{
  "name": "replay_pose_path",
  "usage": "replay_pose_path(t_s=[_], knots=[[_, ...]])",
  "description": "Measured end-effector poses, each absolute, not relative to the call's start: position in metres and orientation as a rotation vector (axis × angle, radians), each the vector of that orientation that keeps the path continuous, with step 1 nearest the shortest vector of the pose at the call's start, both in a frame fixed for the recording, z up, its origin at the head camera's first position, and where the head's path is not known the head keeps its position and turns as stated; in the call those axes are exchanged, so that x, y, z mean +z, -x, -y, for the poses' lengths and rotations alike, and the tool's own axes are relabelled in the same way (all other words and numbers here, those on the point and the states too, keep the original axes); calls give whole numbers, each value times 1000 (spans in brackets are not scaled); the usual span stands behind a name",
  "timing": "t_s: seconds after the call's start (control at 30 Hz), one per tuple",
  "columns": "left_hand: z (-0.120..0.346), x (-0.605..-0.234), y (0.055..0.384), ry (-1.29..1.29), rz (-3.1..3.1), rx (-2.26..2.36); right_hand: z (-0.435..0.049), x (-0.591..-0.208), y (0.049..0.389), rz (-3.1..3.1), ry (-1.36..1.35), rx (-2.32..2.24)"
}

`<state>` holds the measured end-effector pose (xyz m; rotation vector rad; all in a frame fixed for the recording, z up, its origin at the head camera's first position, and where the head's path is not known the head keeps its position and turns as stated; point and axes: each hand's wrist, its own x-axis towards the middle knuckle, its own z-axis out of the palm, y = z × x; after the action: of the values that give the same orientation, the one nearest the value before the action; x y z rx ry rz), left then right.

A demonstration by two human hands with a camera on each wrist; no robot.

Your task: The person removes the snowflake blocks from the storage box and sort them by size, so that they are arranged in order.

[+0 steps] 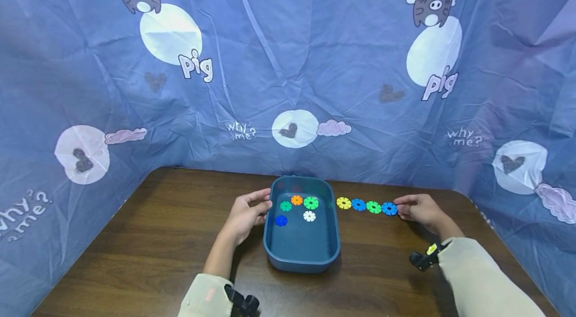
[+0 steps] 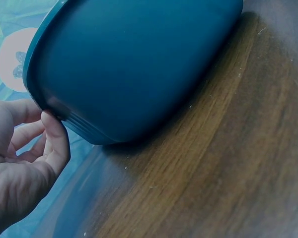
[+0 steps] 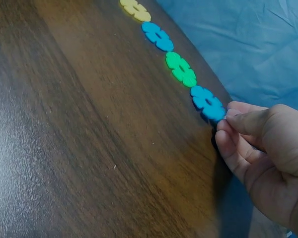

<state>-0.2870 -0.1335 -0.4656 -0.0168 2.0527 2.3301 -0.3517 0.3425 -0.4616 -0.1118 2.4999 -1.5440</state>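
My left hand (image 1: 244, 217) is at the left side of a blue plastic bin (image 1: 301, 261). In the left wrist view, thumb and forefinger pinch the bin's rim (image 2: 34, 94). To the right of the bin, my right hand (image 1: 420, 210) pinches the outer edge of a blue snowflake disc (image 1: 389, 208) between thumb and fingers. That disc ends a row on the table: a green disc (image 1: 373, 207) beside it, then another blue disc (image 1: 358, 205), then a yellow disc (image 1: 344, 203) nearest the bin. The right wrist view shows neighbouring discs edge to edge.
Inside the bin lie several loose discs, among them an orange one (image 1: 296, 200), a white one (image 1: 309, 216) and a dark blue one (image 1: 281, 220). A brown wooden table (image 1: 148, 237) carries everything. Behind it hangs a blue printed cloth (image 1: 252, 82).
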Motion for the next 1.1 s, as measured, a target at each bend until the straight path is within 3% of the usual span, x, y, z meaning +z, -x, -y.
replay_pose_path(t_s=[0.5,1.1], knots=[[133,-463,286,25,-2058,2323,-334,-453,358,-2556,190,-1528],[133,-465,287,27,-2067,2316,-255,-392,370,-2789,453,-1400]])
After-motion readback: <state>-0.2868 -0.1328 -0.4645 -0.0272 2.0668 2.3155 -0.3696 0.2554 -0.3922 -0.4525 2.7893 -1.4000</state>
